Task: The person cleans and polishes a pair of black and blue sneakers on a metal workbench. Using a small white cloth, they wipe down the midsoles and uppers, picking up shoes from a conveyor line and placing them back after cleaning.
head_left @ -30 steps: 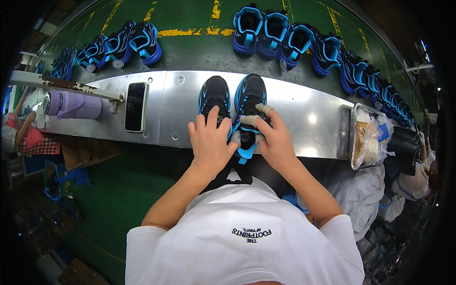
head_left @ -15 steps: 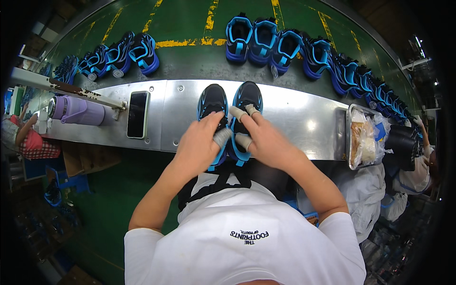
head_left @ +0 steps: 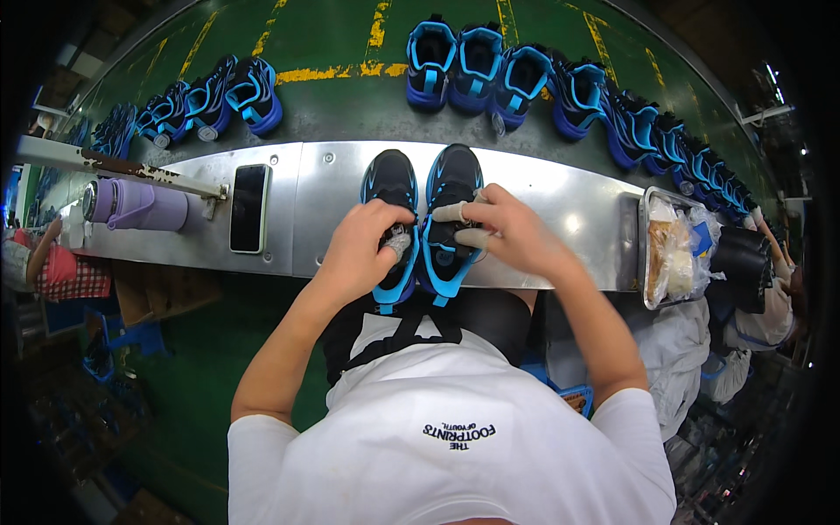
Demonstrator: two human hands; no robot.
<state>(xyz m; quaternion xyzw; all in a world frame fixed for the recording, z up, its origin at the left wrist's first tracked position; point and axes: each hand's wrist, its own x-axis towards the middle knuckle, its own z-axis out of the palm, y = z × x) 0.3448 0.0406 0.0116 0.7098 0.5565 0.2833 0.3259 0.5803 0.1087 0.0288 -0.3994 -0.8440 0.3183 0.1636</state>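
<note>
Two black sneakers with bright blue trim stand side by side on the metal bench, toes pointing away from me. My left hand (head_left: pixel 354 252) is closed on the left sneaker (head_left: pixel 389 175), its fingers curled at the tongue and lacing. On the right sneaker (head_left: pixel 455 169), my right hand (head_left: pixel 523 234) grips at the tongue and lacing from the right side. Pale finger cots or tape wrap several of my fingertips. What exactly the fingertips pinch is partly hidden.
A phone (head_left: pixel 250 210) and a lilac tumbler (head_left: pixel 147 206) sit left on the metal bench (head_left: pixel 560 210), near a chipped white bar (head_left: pixel 131 166). A tray (head_left: pixel 648 262) of plastic-bagged items stands right. More sneakers (head_left: pixel 429 66) line the green surface beyond. Co-workers are at both sides.
My right hand has shifted right and its fingers have lifted partly off the lacing. My left fingers have curled inward. More of both sneakers' openings now shows.
</note>
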